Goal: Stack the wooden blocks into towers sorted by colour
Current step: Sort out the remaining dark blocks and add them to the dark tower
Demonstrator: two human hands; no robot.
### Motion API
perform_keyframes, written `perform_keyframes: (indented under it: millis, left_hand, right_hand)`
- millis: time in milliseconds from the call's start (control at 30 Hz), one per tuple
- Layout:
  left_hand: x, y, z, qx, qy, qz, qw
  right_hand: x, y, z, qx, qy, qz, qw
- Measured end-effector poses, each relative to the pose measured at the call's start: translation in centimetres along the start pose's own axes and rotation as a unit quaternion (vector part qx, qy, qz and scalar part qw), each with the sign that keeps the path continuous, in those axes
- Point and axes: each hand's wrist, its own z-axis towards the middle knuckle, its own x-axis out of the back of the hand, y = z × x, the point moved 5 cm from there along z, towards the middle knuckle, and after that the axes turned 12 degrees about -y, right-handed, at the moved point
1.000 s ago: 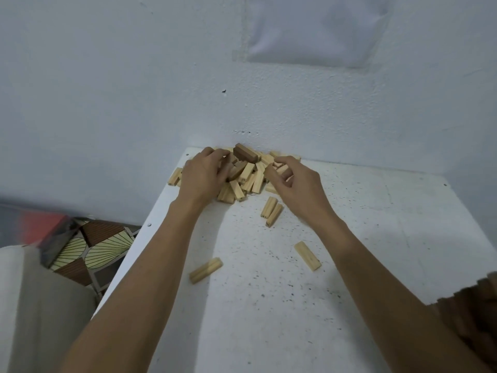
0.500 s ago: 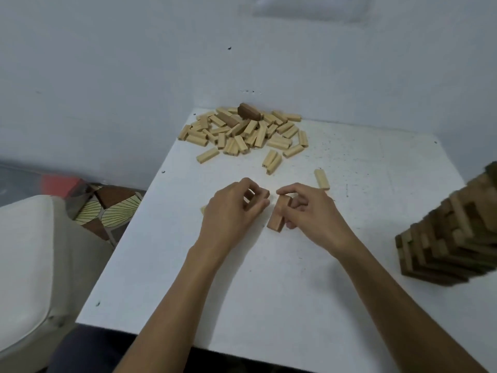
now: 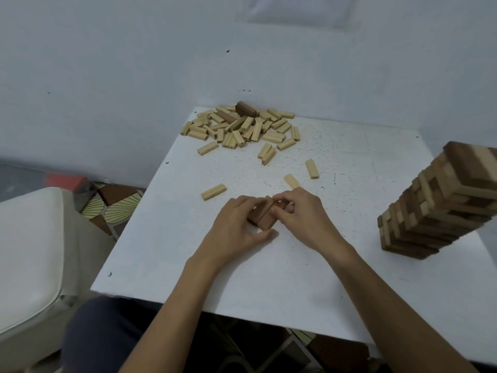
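Both forearms (image 3: 185,294) reach forward, bare. The left hand (image 3: 236,227) curls its fingers round the brown blocks (image 3: 265,218), thumb on their near side; the right hand (image 3: 304,219), close beside it, pinches their far end

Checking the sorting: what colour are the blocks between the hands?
The blocks are dark brown; head view.

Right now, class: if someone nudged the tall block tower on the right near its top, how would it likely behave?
The tower would probably shed blocks or topple: it is tall and narrow, stacked in crossed layers. Pushed low down, it might slide on the smooth white table instead. Each block looks rigid, so nothing should bend.
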Motion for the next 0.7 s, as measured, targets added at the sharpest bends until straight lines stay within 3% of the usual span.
perform_keyframes:
  millis: [200,533,700]
  left_hand:
    - [0.1,0.0,-0.2,0.016,0.060,0.024,0.998]
    - [3.0,-1.7,1.8,0.005,0.047,0.010,0.999]
    - [3.1,-2.2,2.2,-0.023,0.060,0.012,0.998]
  right_hand:
    - [2.1,-0.8,2.8,-0.018,0.017,-0.049,0.998]
    - [5.7,-2.9,16.9,0.031,0.079,-0.091,0.992]
    - [4.4,-3.2,22.6,0.077,0.035,-0.142,0.986]
